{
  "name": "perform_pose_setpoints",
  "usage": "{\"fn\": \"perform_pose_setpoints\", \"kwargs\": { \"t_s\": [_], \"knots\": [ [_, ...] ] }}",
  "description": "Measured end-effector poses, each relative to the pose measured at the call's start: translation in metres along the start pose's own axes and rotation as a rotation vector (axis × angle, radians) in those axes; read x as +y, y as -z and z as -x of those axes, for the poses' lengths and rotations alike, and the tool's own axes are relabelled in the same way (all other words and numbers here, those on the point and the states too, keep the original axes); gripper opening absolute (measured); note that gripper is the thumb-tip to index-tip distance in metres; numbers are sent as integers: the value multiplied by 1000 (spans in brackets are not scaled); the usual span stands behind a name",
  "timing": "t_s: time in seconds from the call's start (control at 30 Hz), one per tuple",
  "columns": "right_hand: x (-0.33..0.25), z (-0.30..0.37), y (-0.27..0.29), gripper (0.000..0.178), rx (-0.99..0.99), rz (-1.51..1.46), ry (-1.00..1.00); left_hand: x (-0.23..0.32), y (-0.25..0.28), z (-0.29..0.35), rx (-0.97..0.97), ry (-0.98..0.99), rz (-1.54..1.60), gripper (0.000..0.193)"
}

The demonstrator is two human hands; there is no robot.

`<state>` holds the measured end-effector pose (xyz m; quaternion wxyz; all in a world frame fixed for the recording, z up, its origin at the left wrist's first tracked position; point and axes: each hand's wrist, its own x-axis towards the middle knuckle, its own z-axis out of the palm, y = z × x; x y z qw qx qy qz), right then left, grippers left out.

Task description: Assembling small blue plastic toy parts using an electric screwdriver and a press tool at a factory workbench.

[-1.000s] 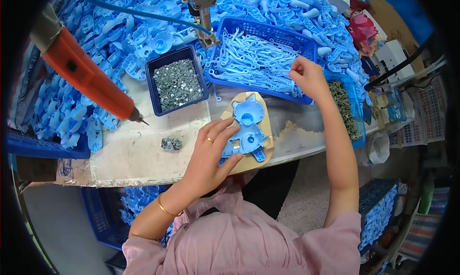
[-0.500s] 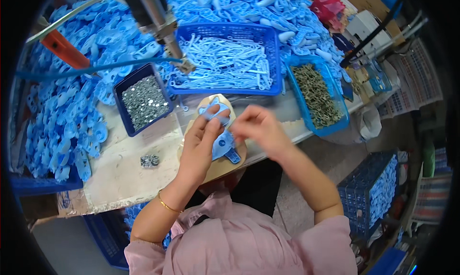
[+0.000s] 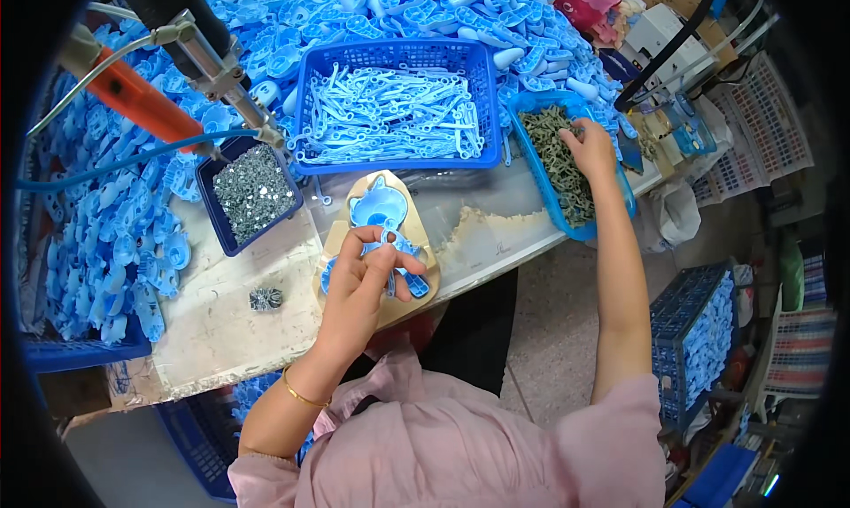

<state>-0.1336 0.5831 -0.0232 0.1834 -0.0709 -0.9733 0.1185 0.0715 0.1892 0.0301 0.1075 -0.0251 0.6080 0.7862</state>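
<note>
Blue plastic part [image 3: 390, 247] on tan jig [image 3: 425, 233]

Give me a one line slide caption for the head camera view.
Left hand steadies a blue plastic part on a tan jig while the right hand reaches into a tray of dark metal pieces.

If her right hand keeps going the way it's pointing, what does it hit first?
The right hand already reaches into the blue tray of dark metal parts; going on, it would likely meet those parts first, though depth is unclear.

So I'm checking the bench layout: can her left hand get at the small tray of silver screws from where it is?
Probably yes: the left hand holds a blue part just right of the screw tray, with bare bench between.
</note>
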Motion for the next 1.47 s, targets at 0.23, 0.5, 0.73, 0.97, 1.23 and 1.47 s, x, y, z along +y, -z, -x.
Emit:
{"fn": "perform_pose_setpoints", "kwargs": {
  "t_s": [0.23,0.5,0.73,0.97,1.23,1.47],
  "knots": [
    [25,-4,27,25,-201,-700,-199,4,18,4,-11,39,-16,16],
    [-97,62,78,19,-600,-1191,-221,5,9,1,-80,6,-56,15],
    [-190,114,104,12,-1031,-1106,112,3,9,-1,-189,-132,-219,15],
    [-210,124,102,12,-1151,-1041,144,-1,20,5,-191,-136,-337,19],
    [-202,117,100,15,-1324,-946,316,13,22,12,-257,-154,-648,17],
    [-221,143,96,20,-1045,-963,438,17,37,18,-171,-99,-633,19]
  ]
}}
